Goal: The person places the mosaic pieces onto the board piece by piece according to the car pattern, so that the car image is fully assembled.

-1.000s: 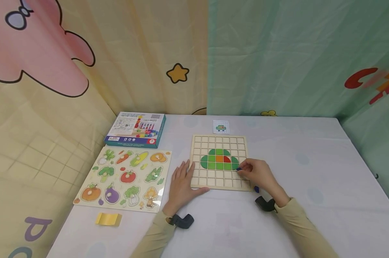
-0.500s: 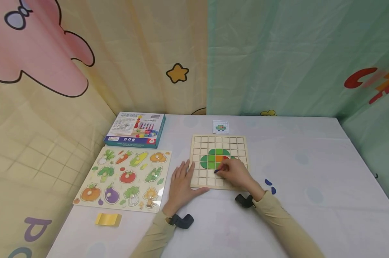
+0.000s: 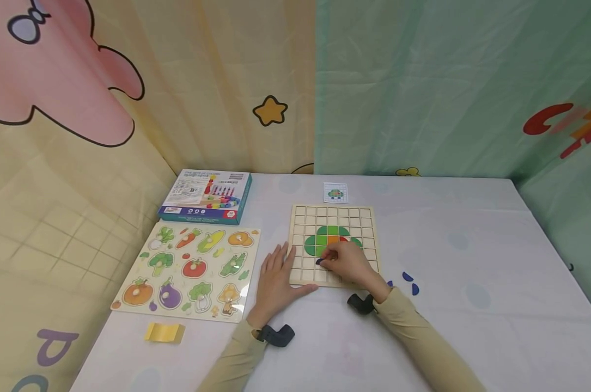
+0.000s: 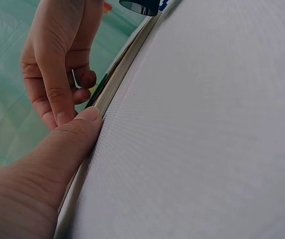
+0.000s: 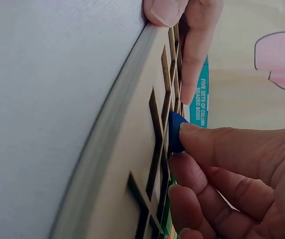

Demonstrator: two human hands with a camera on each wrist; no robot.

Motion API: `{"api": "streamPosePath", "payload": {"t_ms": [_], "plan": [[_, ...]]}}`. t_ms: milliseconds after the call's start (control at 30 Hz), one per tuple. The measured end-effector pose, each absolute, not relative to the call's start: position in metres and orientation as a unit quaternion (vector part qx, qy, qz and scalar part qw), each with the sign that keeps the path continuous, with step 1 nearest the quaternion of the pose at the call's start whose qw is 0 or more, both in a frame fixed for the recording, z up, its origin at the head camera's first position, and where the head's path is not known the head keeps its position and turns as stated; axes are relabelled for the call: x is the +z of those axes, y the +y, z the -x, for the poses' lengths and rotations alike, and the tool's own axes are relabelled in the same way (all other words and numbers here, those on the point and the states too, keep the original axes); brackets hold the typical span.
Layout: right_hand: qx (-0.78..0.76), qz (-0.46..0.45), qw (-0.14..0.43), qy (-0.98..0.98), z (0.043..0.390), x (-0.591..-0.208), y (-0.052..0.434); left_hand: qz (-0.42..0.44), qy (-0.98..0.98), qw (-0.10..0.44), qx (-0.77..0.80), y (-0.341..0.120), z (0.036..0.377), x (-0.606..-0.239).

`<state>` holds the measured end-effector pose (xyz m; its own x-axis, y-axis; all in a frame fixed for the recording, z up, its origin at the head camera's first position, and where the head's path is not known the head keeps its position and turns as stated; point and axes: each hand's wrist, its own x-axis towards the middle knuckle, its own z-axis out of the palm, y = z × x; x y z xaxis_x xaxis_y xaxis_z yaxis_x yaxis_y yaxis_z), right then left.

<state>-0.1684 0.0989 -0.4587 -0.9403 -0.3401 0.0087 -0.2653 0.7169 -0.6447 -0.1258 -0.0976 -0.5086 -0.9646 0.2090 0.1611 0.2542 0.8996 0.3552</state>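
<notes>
A wooden grid board (image 3: 302, 274) lies on the table, with green, orange and red tiles (image 3: 333, 231) filling a patch of its middle. Between thumb and fingertips my right hand (image 3: 346, 262) pinches a blue half-round tile (image 5: 175, 132), low over the grid just below the green ones. The right hand covers part of the pattern. My left hand (image 3: 275, 283) rests along the board's left side with fingers straight, its thumb (image 4: 80, 132) against the front edge. Several more blue tiles (image 3: 407, 276) lie on the cloth right of the board, one partly hidden by the right wrist.
A small pattern card (image 3: 335, 193) lies behind the board. To the left are a vegetable puzzle board (image 3: 209, 283), a boxed toy set (image 3: 204, 197) and a folded yellow strip (image 3: 164, 333). Printed curtains (image 3: 413, 81) hang behind the table.
My right hand has moved left across the board with the blue tile, from its right side to below the green tiles. The left hand has stayed in place.
</notes>
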Motion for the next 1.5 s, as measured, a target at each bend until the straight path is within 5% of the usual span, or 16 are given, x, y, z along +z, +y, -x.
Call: {"api": "streamPosePath", "payload": {"t_ms": [967,1500], "plan": [[-0.327,0.136,0.05,0.934,0.169,-0.456,0.101,0.122,-0.973,0.059,-0.189,-0.097,0.128,-0.509],[-0.309,0.096,0.008,0.946,0.152,-0.438,0.179,0.118,-0.973,0.055,-0.192,-0.097,0.127,-0.51]]}}
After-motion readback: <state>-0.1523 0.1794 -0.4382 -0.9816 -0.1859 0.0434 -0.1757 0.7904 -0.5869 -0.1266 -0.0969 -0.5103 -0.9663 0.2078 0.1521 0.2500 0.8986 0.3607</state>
